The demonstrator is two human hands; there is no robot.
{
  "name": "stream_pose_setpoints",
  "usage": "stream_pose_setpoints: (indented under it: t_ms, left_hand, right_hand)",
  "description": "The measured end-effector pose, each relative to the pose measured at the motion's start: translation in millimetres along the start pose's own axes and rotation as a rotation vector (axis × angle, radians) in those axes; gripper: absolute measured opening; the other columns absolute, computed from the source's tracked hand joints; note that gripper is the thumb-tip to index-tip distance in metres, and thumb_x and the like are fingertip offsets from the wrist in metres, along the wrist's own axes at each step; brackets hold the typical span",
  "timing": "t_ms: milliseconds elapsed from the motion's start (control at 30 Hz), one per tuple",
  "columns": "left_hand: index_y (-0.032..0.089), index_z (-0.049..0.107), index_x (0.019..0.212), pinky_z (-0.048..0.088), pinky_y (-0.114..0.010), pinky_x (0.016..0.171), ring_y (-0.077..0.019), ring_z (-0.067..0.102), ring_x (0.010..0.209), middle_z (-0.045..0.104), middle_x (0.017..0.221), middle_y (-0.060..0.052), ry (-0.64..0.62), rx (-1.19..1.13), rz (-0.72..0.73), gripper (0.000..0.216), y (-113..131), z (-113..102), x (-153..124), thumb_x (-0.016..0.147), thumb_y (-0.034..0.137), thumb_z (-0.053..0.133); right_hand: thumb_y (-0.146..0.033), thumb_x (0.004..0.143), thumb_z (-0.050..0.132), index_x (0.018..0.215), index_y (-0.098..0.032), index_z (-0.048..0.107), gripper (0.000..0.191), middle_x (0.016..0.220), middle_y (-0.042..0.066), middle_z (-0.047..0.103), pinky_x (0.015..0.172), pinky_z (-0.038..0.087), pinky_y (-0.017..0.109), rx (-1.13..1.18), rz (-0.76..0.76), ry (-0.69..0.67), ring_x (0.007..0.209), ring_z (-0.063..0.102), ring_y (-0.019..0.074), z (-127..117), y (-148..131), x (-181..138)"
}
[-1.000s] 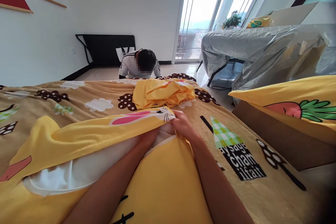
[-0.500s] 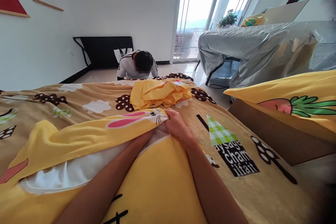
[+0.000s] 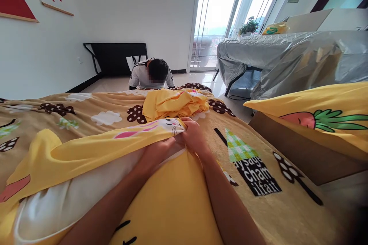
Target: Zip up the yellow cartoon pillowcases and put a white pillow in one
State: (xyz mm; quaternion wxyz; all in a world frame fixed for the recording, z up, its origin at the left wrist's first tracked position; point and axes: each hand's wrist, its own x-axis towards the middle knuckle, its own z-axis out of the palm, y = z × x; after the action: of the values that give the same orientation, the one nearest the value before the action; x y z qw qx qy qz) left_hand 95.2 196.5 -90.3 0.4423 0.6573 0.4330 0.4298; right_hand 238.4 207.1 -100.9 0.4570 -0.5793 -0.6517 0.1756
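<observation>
A yellow pillowcase [image 3: 172,199] with a rabbit print lies across the bed before me, its long opening facing up. Inside it shows a white pillow [image 3: 71,195]. My right hand [image 3: 195,136] is closed on the pillowcase at the far corner of the opening, beside the rabbit's face. Close by, my left hand [image 3: 156,153] reaches into the opening and grips the white pillow near that corner; some of its fingers are hidden. Just beyond both hands lies a crumpled yellow cloth [image 3: 175,103].
A tan patterned blanket [image 3: 250,214] covers the bed. At right, a yellow carrot-print cloth [image 3: 339,103] lies over a cardboard box [image 3: 290,141]. A person [image 3: 151,74] is low behind the bed's far edge. A plastic-covered table [image 3: 276,49] stands back right.
My left hand has drawn back a little from under the pillowcase edge, so more of it shows. The opening gapes wider over the white pillow. My right hand keeps its hold.
</observation>
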Motion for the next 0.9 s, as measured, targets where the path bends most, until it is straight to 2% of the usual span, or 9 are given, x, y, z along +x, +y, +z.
stream_pose_setpoints:
  t_ms: [100, 167, 233, 300, 367, 467, 600, 767, 900]
  left_hand:
    - [0.019, 0.066, 0.111, 0.037, -0.039, 0.11, -0.0274, 0.052, 0.123, 0.062, 0.126, -0.005, -0.039, -0.246, -0.164, 0.047, 12, -5, -13, 0.072, 0.046, 0.067]
    - [0.015, 0.069, 0.105, 0.038, -0.041, 0.108, -0.029, 0.055, 0.118, 0.065, 0.121, -0.009, 0.056, -0.316, -0.35, 0.05, 17, -3, -14, 0.072, 0.053, 0.066]
    - [0.014, 0.071, 0.096, 0.039, -0.043, 0.107, -0.0306, 0.058, 0.114, 0.068, 0.114, -0.011, 0.169, -0.295, -0.457, 0.049, 22, 0, -14, 0.071, 0.055, 0.067]
    - [0.013, 0.072, 0.089, 0.043, -0.041, 0.103, -0.0294, 0.061, 0.109, 0.07, 0.109, -0.011, 0.2, -0.384, -0.442, 0.04, 30, 1, -16, 0.072, 0.048, 0.068]
    - [0.012, 0.072, 0.085, 0.048, -0.036, 0.098, -0.0261, 0.063, 0.105, 0.072, 0.104, -0.01, 0.182, -0.543, -0.365, 0.027, 41, -1, -24, 0.073, 0.036, 0.07]
    - [0.012, 0.073, 0.081, 0.052, -0.032, 0.091, -0.0232, 0.065, 0.098, 0.073, 0.095, -0.008, 0.11, -0.62, -0.336, 0.019, 60, -13, -46, 0.071, 0.028, 0.071]
    - [0.014, 0.074, 0.079, 0.052, -0.031, 0.09, -0.0243, 0.065, 0.097, 0.074, 0.089, -0.007, 0.061, -0.548, -0.338, 0.027, 75, -33, -79, 0.065, 0.036, 0.077]
    - [0.014, 0.074, 0.091, 0.046, -0.036, 0.097, -0.0294, 0.062, 0.103, 0.074, 0.088, -0.008, 0.052, -0.224, -0.29, 0.05, 75, -49, -116, 0.064, 0.055, 0.073]
    - [0.014, 0.071, 0.101, 0.04, -0.04, 0.105, -0.0311, 0.057, 0.115, 0.071, 0.106, -0.01, 0.091, -0.189, -0.186, 0.056, 78, -55, -137, 0.064, 0.056, 0.073]
  right_hand:
    - [-0.02, 0.067, 0.065, 0.076, -0.015, 0.073, 0.013, 0.108, 0.01, 0.065, 0.085, 0.045, 0.029, 0.109, -0.037, -0.083, 0.098, 0.06, 0.0214, -10, -2, -1]
    - [-0.035, 0.064, 0.073, 0.076, -0.016, 0.073, 0.022, 0.114, 0.01, 0.063, 0.088, 0.045, 0.031, 0.213, -0.067, -0.205, 0.105, 0.057, 0.0242, -20, 0, -1]
    - [-0.053, 0.063, 0.073, 0.076, -0.016, 0.073, 0.039, 0.121, 0.01, 0.06, 0.09, 0.045, 0.032, 0.368, -0.069, -0.315, 0.109, 0.056, 0.0262, -28, 7, -1]
    - [-0.07, 0.066, 0.062, 0.073, -0.015, 0.072, 0.056, 0.121, 0.011, 0.061, 0.09, 0.046, 0.034, 0.598, 0.017, -0.308, 0.108, 0.056, 0.027, -30, 18, 1]
    - [-0.077, 0.069, 0.051, 0.069, -0.015, 0.07, 0.064, 0.107, 0.013, 0.067, 0.086, 0.049, 0.035, 0.815, 0.179, -0.175, 0.102, 0.06, 0.0267, -25, 28, 5]
    - [-0.064, 0.065, 0.063, 0.066, -0.016, 0.067, 0.049, 0.082, 0.012, 0.07, 0.077, 0.052, 0.034, 0.911, 0.34, 0.005, 0.087, 0.065, 0.0248, -17, 35, 16]
    - [-0.031, 0.056, 0.073, 0.078, -0.014, 0.069, 0.028, 0.076, 0.009, 0.07, 0.069, 0.053, 0.031, 0.821, 0.342, 0.032, 0.073, 0.065, 0.0197, -23, 26, 33]
    - [-0.008, 0.051, 0.064, 0.092, -0.014, 0.068, 0.042, 0.075, 0.004, 0.067, 0.058, 0.048, 0.026, 0.555, 0.288, 0.12, 0.059, 0.057, 0.0121, -60, -11, 65]
    - [-0.004, 0.053, 0.06, 0.104, -0.018, 0.066, 0.053, 0.09, 0.002, 0.065, 0.068, 0.046, 0.025, 0.322, 0.111, 0.208, 0.069, 0.053, 0.0096, -90, -62, 77]
